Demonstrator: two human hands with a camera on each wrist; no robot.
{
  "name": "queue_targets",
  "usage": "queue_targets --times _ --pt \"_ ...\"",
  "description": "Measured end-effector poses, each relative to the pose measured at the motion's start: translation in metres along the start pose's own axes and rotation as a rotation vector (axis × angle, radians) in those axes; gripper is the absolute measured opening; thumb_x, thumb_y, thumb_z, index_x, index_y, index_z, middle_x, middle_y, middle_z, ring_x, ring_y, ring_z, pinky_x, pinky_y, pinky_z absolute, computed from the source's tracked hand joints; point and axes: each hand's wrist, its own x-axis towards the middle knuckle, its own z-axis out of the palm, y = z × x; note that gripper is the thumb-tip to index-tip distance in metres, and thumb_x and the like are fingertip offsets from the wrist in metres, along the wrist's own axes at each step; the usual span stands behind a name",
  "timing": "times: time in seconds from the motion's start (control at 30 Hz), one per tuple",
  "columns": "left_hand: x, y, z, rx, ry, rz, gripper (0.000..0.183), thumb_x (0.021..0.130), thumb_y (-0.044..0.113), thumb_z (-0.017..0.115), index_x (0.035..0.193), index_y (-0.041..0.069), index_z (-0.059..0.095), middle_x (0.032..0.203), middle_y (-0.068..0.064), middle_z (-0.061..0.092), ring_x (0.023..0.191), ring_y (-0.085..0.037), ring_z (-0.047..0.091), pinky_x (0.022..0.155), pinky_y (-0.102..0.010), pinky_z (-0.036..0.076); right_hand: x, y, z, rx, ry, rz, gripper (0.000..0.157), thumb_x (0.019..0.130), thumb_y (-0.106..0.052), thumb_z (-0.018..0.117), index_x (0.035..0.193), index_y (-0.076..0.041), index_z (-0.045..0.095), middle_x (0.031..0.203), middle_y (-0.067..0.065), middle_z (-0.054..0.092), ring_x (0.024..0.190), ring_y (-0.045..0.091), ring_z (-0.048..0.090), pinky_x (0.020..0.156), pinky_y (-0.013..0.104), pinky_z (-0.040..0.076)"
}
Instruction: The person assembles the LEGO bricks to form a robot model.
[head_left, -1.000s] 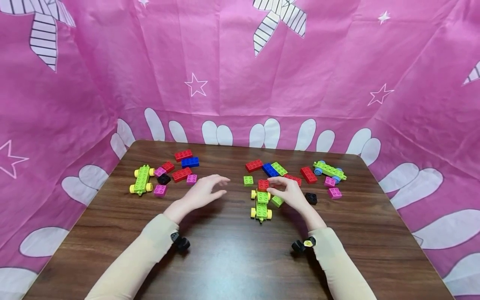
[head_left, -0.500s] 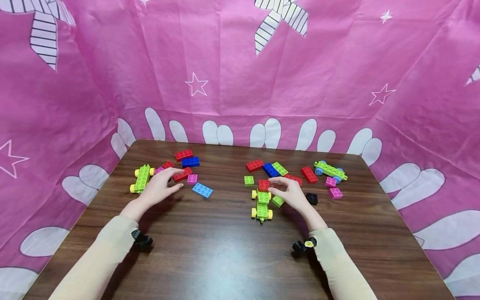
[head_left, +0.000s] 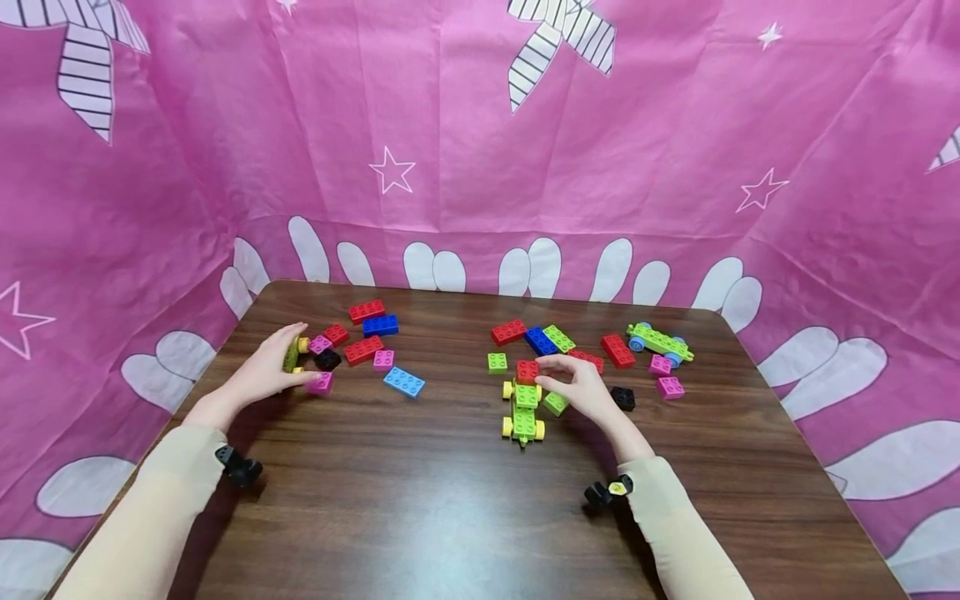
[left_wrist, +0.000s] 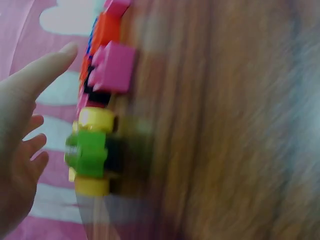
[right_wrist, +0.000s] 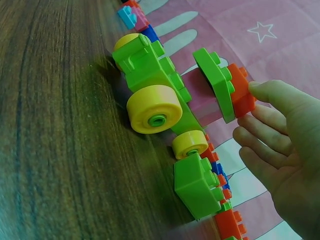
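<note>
Pinching the red brick (right_wrist: pixel 242 91) by its edge, the right hand (head_left: pixel 581 387) is over the middle car (head_left: pixel 523 423), just right of centre in my head frame. My right wrist view shows a pink brick (right_wrist: pixel 202 100) on that car, a green brick (right_wrist: pixel 212 82) across it, and the red brick on top; whether it is pressed fully home, I can't tell from here. I have the left hand (head_left: pixel 258 371) at the left of the head frame, spread wide about the left car (left_wrist: pixel 91 155) and holding nothing; contact I can't confirm.

I judge two things in hand: seating the red brick, and getting a hold on the left car. Next, I think, I need the left hand narrowed on that car without nudging its neighbours, and the right hand steady.

Counting over the counter (head_left: pixel 442 500), I get three cars, the blue-wheeled right car (head_left: pixel 660 340) among them. Loose, I count six red bricks (head_left: pixel 618 350), five pink bricks (head_left: pixel 670 387), three lime bricks (head_left: pixel 497 362), two dark blue bricks (head_left: pixel 380 324), two black bricks (head_left: pixel 622 397) and one light blue brick (head_left: pixel 403 382).
</note>
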Motion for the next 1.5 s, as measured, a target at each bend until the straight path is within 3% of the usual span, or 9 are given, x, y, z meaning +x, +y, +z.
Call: queue_targets --times 0.23,0.47,0.73,1.1,1.27,1.5 --pt "-0.003 -0.022 -0.014 -0.062 -0.08 -0.05 0.107 0.074 0.03 0.082 0.146 -0.014 0.017 0.147 -0.04 0.021 0.134 -0.056 0.023 0.106 -0.067 0.023 -0.001 -0.002 0.0 0.01 -0.002 0.008 0.035 0.088 -0.023 0.071 0.118 -0.006 0.066 0.114 0.011 0.069 0.1 0.02 0.067 0.079 0.024 0.054" --pt "-0.005 -0.039 -0.015 -0.146 -0.179 -0.068 0.119 0.065 0.025 0.087 0.147 -0.014 0.01 0.149 -0.04 0.013 0.136 -0.057 0.014 0.107 -0.069 0.017 -0.002 -0.003 -0.001 0.023 -0.008 0.02 0.036 0.089 -0.02 0.07 0.12 -0.004 0.065 0.116 0.014 0.068 0.103 0.026 0.066 0.08 0.022 0.053" --pt "-0.003 -0.045 -0.015 -0.186 -0.224 -0.07 0.122 0.063 0.021 0.088 0.147 -0.014 0.006 0.148 -0.042 0.009 0.136 -0.058 0.011 0.106 -0.07 0.016 -0.011 -0.041 -0.006 -0.002 -0.026 0.016 0.034 0.09 -0.011 0.067 0.12 0.004 0.062 0.115 0.021 0.067 0.104 0.032 0.065 0.081 0.022 0.053" --pt "0.002 -0.042 -0.018 -0.146 -0.277 -0.107 0.121 0.067 0.025 0.084 0.147 -0.013 0.003 0.146 -0.043 0.011 0.133 -0.058 0.015 0.105 -0.07 0.019 -0.012 -0.04 -0.005 0.036 -0.028 0.023 0.035 0.09 -0.01 0.068 0.12 0.006 0.062 0.115 0.022 0.066 0.104 0.033 0.064 0.082 0.023 0.053" --pt "0.004 -0.047 -0.015 -0.134 -0.272 -0.103 0.118 0.066 0.023 0.083 0.146 -0.015 0.004 0.144 -0.044 0.014 0.131 -0.058 0.018 0.104 -0.07 0.021 -0.012 -0.04 -0.004 0.042 -0.033 0.016 0.034 0.09 -0.009 0.067 0.12 0.006 0.061 0.115 0.023 0.066 0.104 0.034 0.064 0.082 0.024 0.053" --pt "0.003 -0.044 -0.012 -0.118 -0.202 -0.108 0.111 0.065 0.022 0.083 0.143 -0.017 0.014 0.138 -0.043 0.025 0.124 -0.053 0.03 0.103 -0.067 0.026 -0.012 -0.041 -0.005 0.034 -0.027 0.009 0.034 0.09 -0.008 0.067 0.12 0.007 0.061 0.115 0.023 0.066 0.104 0.034 0.064 0.082 0.024 0.053"
